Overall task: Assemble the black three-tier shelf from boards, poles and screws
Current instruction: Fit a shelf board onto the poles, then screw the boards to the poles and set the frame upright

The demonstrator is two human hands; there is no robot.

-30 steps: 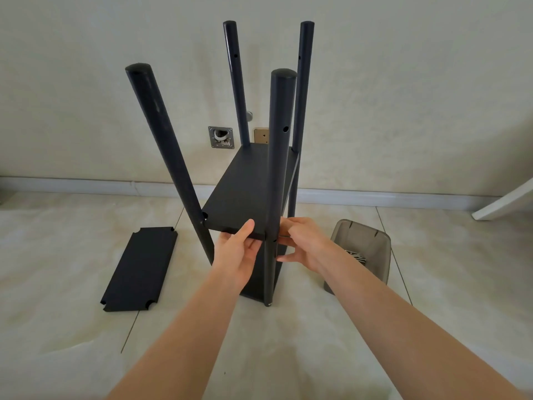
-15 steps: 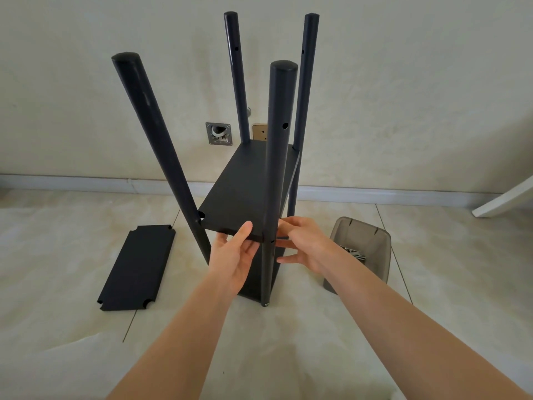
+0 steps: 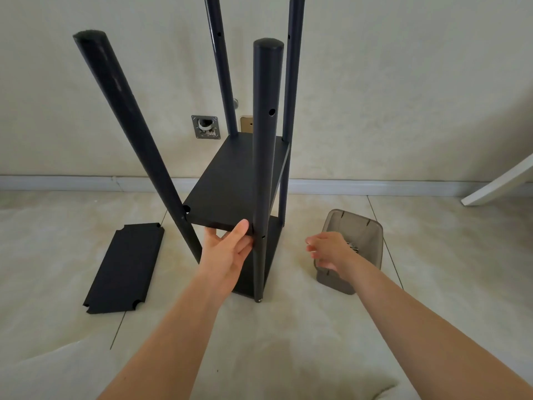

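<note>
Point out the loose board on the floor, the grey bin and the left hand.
loose board (image 3: 124, 267), head view, middle of its top face.
grey bin (image 3: 366, 235), head view, inner far wall.
left hand (image 3: 227, 249), head view, back of the hand.

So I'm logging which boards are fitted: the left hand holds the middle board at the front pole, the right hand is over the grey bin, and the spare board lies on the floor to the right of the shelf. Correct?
Not quite. The head view shows the spare board on the floor to the left of the shelf. The left hand, middle board, front pole, right hand and grey bin are as you say.
</note>
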